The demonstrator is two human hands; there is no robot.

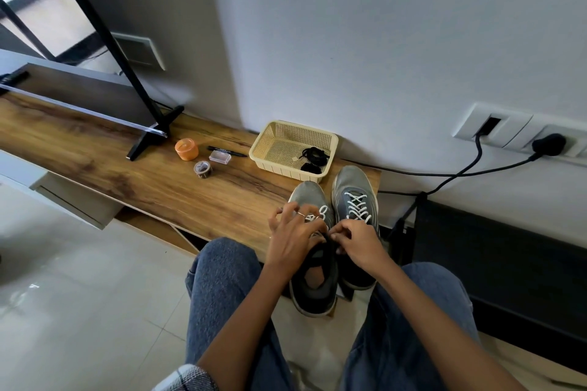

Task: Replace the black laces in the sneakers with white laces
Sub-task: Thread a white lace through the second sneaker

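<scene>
Sneakers, two grey ones, stand side by side on the near end of a wooden shelf [127,168], toes pointing away from the person. The right sneaker [355,200], just beyond the right hand [359,246], carries a white lace [357,205] crossed fully up its front. The left sneaker [313,251] lies partly under both hands, and its white lace [319,214] shows in loops just past the fingers of the left hand [293,240].

That left hand hovers over the tongue with fingers spread and bent; whether it pinches the lace I cannot tell. The right hand is curled, its fingertips pinched together at the top of the left sneaker's tongue, apparently on the lace, though the lace itself is hidden there.

Beyond the hands, just past the left sneaker's toe, sits a cream plastic basket [276,136]. Inside it, in the corner nearer the right sneaker, lie the black laces [314,157] in a tangled heap; the remainder of the basket floor is bare mesh.

Farther to the left of the hands, on the same shelf, are an orange round container [186,149], a tape roll [202,169], a small clear box [219,156] and a black pen [227,151].
</scene>
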